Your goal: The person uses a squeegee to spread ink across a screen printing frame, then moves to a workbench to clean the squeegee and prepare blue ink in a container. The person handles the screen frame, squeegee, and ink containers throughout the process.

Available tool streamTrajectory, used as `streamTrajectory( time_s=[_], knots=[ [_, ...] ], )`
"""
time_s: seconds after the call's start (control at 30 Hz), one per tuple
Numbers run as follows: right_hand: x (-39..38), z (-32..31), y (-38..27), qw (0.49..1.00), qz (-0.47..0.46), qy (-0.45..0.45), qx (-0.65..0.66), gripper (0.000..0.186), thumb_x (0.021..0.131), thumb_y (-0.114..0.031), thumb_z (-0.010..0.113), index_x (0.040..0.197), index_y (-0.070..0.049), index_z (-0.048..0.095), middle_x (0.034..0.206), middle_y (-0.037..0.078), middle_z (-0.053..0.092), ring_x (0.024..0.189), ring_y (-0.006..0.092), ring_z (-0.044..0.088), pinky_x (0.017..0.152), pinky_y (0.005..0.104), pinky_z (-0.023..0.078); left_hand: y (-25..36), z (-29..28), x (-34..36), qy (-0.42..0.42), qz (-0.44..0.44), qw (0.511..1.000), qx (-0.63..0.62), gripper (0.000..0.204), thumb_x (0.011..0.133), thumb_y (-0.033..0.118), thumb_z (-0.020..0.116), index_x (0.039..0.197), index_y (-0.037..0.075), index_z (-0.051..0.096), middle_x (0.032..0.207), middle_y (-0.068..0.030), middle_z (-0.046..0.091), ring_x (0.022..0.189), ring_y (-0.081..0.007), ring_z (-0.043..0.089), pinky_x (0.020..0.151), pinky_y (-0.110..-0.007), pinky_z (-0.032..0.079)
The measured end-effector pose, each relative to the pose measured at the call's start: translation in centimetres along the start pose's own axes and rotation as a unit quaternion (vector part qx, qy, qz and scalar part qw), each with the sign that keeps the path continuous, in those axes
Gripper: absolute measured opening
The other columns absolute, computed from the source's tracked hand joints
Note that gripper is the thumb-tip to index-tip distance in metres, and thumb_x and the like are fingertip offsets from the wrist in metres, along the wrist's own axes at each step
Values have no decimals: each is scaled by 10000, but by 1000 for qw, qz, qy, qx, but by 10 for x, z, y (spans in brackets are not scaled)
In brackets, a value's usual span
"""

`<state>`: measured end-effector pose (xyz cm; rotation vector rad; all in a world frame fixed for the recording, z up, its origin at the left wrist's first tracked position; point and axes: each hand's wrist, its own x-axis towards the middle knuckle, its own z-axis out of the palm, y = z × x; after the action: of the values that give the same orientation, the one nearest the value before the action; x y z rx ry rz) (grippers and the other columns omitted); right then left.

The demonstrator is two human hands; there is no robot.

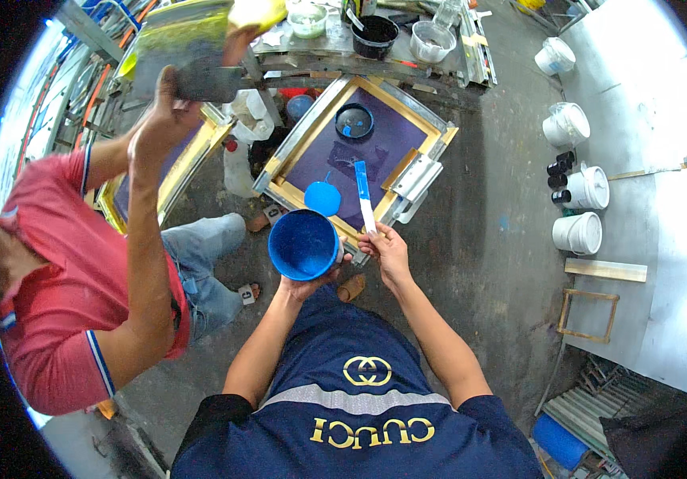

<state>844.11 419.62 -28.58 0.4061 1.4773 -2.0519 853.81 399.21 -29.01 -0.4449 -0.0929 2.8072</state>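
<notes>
My left hand is wrapped round the lower side of an open tub, coated inside with blue ink. My right hand pinches a flat white stirring stick, its far half covered in blue. Both are held over the near edge of a wood-and-metal screen-printing frame with dark purple mesh. A round patch of blue ink appears just beyond the tub. A dark round tub stands on the mesh. A wide metal-backed squeegee rests across the frame's right side.
At left, a co-worker in a red shirt raises a blurred dark panel. Another frame is beside them. A cluttered bench holds a black bucket and clear tub. Several white buckets line the right wall.
</notes>
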Motion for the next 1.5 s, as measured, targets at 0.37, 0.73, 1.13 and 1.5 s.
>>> streamTrajectory(
  time_s=[0.37,0.73,1.13,1.5],
  knots=[
    [28,-27,-24,935,33,-134,-328,205,1022,-79,605,1093,-61,413,904,78,635,813,183,710,682,331,596,-7,-12,68,40,-71,996,21,780,981,712,393,1418,92,574,1362,-190,654,1186,-386,675,959,-585,571],
    [211,-16,-155,669,-330,-198,-636,522,792,-185,833,1212,-46,556,1091,158,663,1080,345,649,940,447,526,-34,-8,79,128,33,991,-18,752,984,724,327,1483,204,540,1434,-152,618,1238,-376,651,955,-620,568],
    [347,84,-130,344,-358,-203,-844,1368,603,-556,915,1651,-100,164,1468,247,470,1357,394,466,1143,613,336,-102,2,132,209,243,947,6,790,972,760,329,1471,185,540,1408,-131,636,1220,-346,665,969,-583,577],
    [225,-1,-254,924,3,-345,-163,342,943,-322,740,1120,-179,484,1177,74,630,1095,199,616,969,371,506,-110,6,144,213,329,920,3,607,1011,576,396,1409,161,593,1304,-79,695,1171,-314,677,952,-593,556]
  ],
)
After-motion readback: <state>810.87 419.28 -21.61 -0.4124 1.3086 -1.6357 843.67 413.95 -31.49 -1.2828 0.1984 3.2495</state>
